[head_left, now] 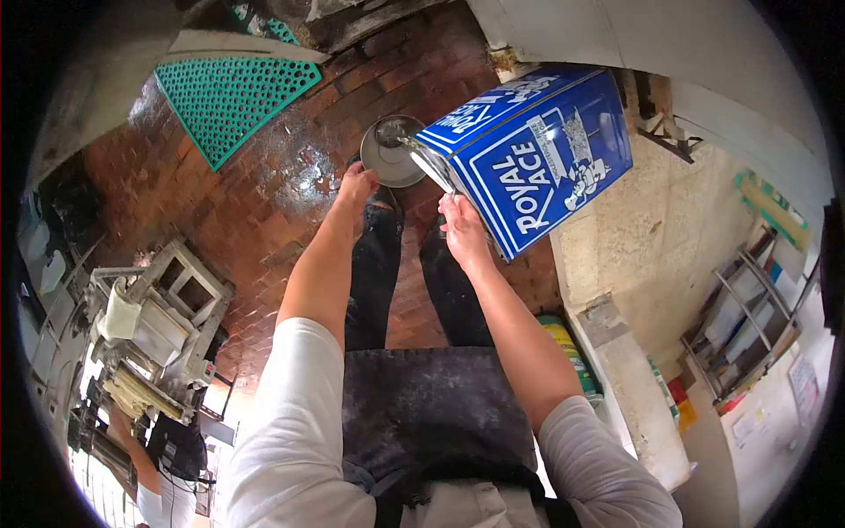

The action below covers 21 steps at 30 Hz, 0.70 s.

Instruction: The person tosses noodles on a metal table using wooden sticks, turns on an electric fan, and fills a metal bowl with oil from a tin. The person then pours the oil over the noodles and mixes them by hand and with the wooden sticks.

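Observation:
A large blue square tin (546, 158) with white "Royal Ace" lettering lies tilted at upper right, its open end toward the middle. My right hand (462, 231) is closed on the near edge of that open end. Just left of the opening is a round metal bowl (393, 163), and my left hand (358, 187) grips its left rim. Something clear or pale shows between the tin's mouth and the bowl; I cannot make out exactly what it is.
Below is a wet red brick floor (264, 189) with a green perforated mat (229, 97) at upper left. Machinery (163, 317) and another person's arm (136, 449) are at left. A pale ledge (629, 387) and a yellow-green container (572, 356) stand at right.

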### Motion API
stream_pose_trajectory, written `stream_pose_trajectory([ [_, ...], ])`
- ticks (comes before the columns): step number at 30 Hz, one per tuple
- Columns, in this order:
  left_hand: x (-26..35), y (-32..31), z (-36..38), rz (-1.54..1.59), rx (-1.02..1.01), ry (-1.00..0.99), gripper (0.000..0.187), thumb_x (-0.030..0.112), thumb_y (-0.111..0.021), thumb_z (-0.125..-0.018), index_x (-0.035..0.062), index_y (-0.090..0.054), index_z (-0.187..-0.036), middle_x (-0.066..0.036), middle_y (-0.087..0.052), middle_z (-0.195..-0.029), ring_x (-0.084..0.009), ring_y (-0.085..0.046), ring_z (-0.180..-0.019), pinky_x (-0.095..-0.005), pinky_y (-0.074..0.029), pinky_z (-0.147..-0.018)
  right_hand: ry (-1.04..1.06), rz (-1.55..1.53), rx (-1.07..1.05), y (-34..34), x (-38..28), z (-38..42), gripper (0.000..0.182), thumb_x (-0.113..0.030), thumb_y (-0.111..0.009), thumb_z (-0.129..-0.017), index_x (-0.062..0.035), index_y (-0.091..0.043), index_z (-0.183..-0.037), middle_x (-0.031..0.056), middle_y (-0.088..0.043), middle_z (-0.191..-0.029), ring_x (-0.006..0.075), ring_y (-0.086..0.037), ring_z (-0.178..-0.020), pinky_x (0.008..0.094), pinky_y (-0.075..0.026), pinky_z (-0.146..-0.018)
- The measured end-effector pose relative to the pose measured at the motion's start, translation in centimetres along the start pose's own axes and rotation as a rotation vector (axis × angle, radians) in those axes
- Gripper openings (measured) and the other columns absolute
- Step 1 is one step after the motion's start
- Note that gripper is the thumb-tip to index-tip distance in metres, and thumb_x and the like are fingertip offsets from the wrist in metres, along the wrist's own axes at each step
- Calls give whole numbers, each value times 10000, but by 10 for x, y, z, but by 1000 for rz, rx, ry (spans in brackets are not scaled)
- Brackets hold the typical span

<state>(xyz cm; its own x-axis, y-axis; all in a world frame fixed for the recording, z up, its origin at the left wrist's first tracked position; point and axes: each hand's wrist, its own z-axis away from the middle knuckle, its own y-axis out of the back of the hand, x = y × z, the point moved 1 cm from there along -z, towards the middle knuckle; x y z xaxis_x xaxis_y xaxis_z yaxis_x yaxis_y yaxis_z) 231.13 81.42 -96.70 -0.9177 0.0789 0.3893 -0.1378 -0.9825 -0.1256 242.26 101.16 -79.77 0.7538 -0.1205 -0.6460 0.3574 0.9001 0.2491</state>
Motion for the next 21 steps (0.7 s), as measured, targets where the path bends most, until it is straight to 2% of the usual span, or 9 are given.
stream_pose_trajectory([
  [3, -2, 7, -5, 13, -22, 3, 266, 53, -606, -805, 76, -634, -1069, 17, -625, -858, -88, -555, -719, -237, -462, -616, -18, -3, -20, -7, 6, -3, 491, -449, -449, -1025, 18, -544, -904, 159, -535, -737, 283, -542, -710, 395, -443, -712],
  [5, -2, 10, -7, -11, -47, -10, 244, 71, -596, -849, 99, -630, -1088, 17, -644, -900, -106, -587, -789, -264, -487, -714, -44, 5, -56, -4, 3, -3, 491, -457, -447, -1026, 8, -543, -901, 133, -521, -723, 254, -532, -673, 378, -438, -679],
  [6, -3, 10, -8, -22, -61, -17, 233, 80, -590, -871, 111, -629, -1098, 17, -654, -921, -115, -603, -824, -278, -499, -762, -128, -21, -111, -1, 1, -3, 395, -438, -486, -1029, -62, -608, -1009, 21, -601, -947, 113, -566, -867, 282, -469, -728],
  [9, -7, 6, -11, -1, -13, -26, 218, 80, -592, -876, 103, -627, -1090, 16, -649, -918, -114, -602, -823, -278, -499, -765, -164, 15, -120, 0, -9, 0, 420, -446, -485, -1028, -46, -613, -1032, 38, -616, -973, 126, -577, -881, 283, -479, -721],
  [12, -14, -1, -14, 107, 21, -47, 190, 41, -617, -802, 65, -627, -990, 24, -581, -776, -93, -536, -676, -248, -439, -600, -162, 17, -135, -1, -10, -1, 450, -455, -482, -1026, -27, -615, -1064, 61, -628, -1002, 140, -592, -899, 290, -494, -723],
  [18, -7, -8, -4, 89, 65, -46, 113, 43, -609, -789, 67, -612, -900, 4, -580, -770, -105, -528, -644, -249, -428, -572, -75, 90, -138, -5, 8, -11, 478, -477, -480, -1021, -20, -603, -1092, 87, -631, -1039, 153, -605, -933, 290, -503, -750],
  [21, -14, -1, -14, 101, 27, -40, 118, 35, -601, -778, 71, -609, -890, 2, -584, -772, -108, -529, -650, -253, -429, -576, -99, 89, -166, -6, 10, -12, 503, -491, -478, -1018, -11, -587, -1120, 100, -631, -1089, 169, -613, -990, 295, -506, -763],
])
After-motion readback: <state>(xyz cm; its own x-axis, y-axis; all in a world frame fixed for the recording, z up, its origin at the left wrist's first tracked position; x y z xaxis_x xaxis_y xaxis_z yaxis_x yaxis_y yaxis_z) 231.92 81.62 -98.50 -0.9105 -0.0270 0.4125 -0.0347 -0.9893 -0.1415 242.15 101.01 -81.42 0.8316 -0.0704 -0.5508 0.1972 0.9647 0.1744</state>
